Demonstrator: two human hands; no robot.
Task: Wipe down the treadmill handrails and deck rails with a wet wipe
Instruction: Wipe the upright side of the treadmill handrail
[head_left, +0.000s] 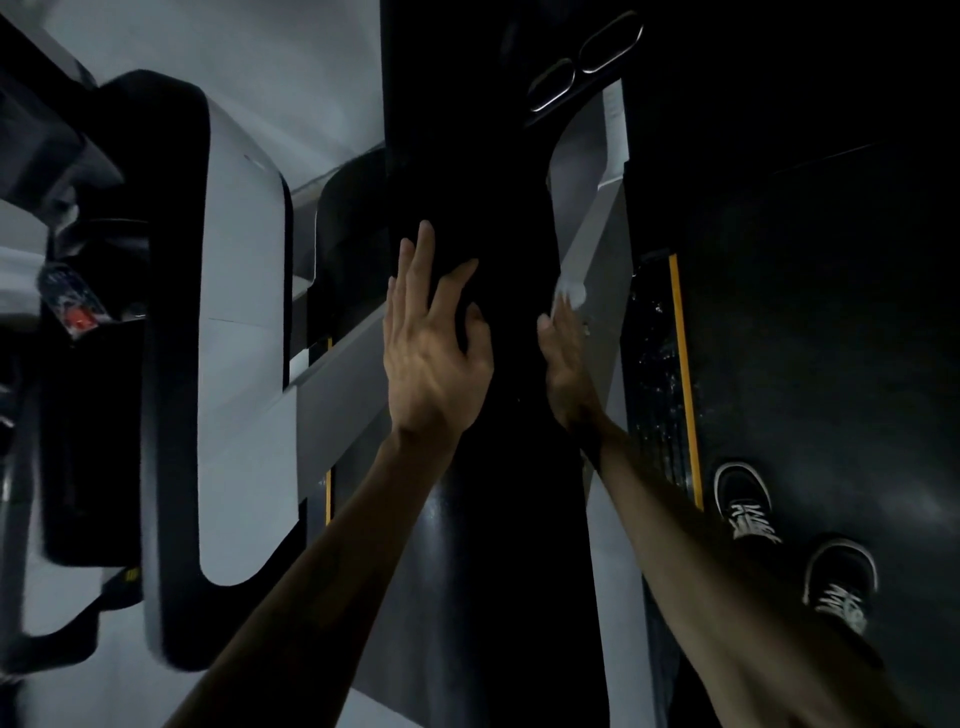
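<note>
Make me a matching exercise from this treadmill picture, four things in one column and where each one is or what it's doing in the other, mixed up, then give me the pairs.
Things
1. left hand
2. right hand
3. wet wipe
4. shoes

Places or states
A. on the dark floor, lower right
B. white, at the right hand's fingertips on the grey rail
C. fingers spread, resting on the black belt
D. pressing the wipe against the grey rail

Pairs: 1-C, 2-D, 3-B, 4-A

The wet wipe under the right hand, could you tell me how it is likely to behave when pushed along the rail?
The wet wipe shows as a crumpled white wad, so it is probably limp and will bunch rather than slide flat. The right hand presses it against the grey rail, which looks smooth, so it should glide easily. It is probably very light.
</note>
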